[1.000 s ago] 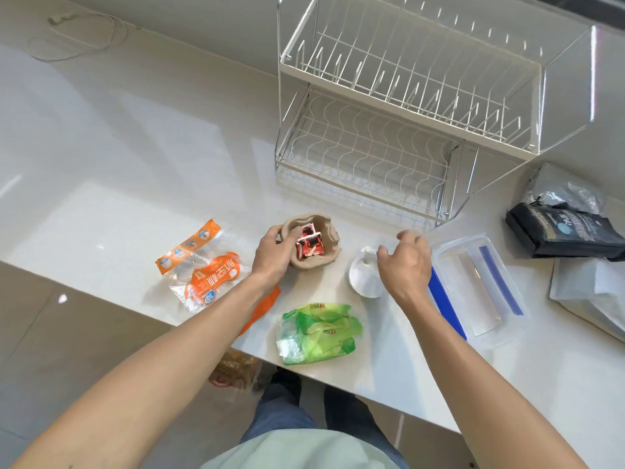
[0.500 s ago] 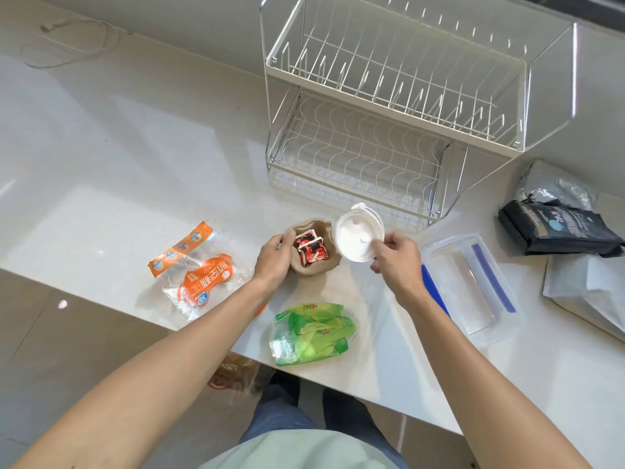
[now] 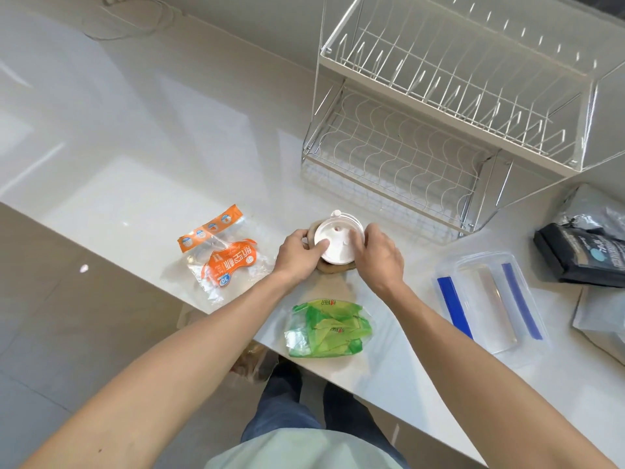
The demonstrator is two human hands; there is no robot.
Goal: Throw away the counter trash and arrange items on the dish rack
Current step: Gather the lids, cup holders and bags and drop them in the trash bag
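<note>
White plastic, the lid (image 3: 338,241) sits on top of the crumpled brown paper cup (image 3: 333,267), with both hands closed on it: the left hand (image 3: 299,253) has its thumb pressed on the lid's top, and the right hand (image 3: 377,253) curls its fingers around the far rim. To do this well, I judge the lid should be pressed evenly around the rim while the soft cup is steadied, so it does not buckle or spill. The cup stands near the front edge of the surface (image 3: 135,184), a glossy pale slab. An orange wrapper (image 3: 225,257) lies to its left, a green wrapper (image 3: 326,328) nearer the person, a clear container (image 3: 490,299) to the right. The wire dish rack (image 3: 439,106) behind is bare. Tiled floor shows below.
</note>
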